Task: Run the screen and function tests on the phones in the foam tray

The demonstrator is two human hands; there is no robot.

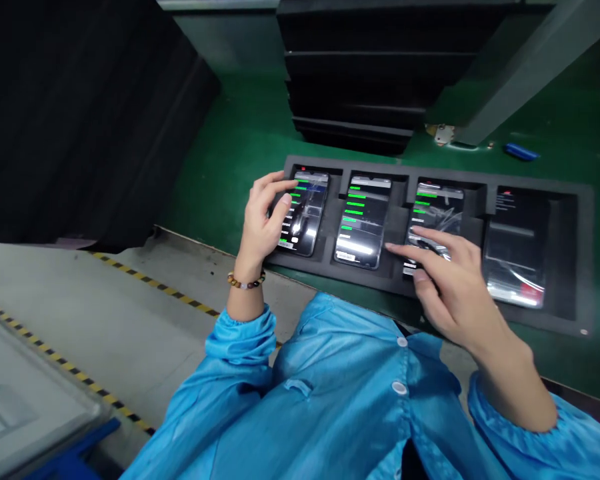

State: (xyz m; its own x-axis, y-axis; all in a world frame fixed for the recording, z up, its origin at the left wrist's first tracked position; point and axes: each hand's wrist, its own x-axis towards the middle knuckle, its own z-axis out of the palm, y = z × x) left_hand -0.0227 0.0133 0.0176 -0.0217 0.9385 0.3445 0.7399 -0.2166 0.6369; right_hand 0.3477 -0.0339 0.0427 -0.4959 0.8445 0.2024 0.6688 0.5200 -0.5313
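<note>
A dark foam tray holds a row of smartphones, each in its own recess. My left hand is at the leftmost phone, fingers apart over its left edge and holding nothing. Green and white lines show on that lit screen. The second phone has a similar list and lies uncovered by either hand. Over the third phone is my right hand, fingers spread, hiding its lower part; whether a fingertip touches the glass I cannot tell. The rightmost phone has a mostly dark screen.
The tray rests on a green tabletop. Behind it stands a stack of black trays, with a big black block at left. A grey post rises near a blue object. Yellow-black tape marks the floor.
</note>
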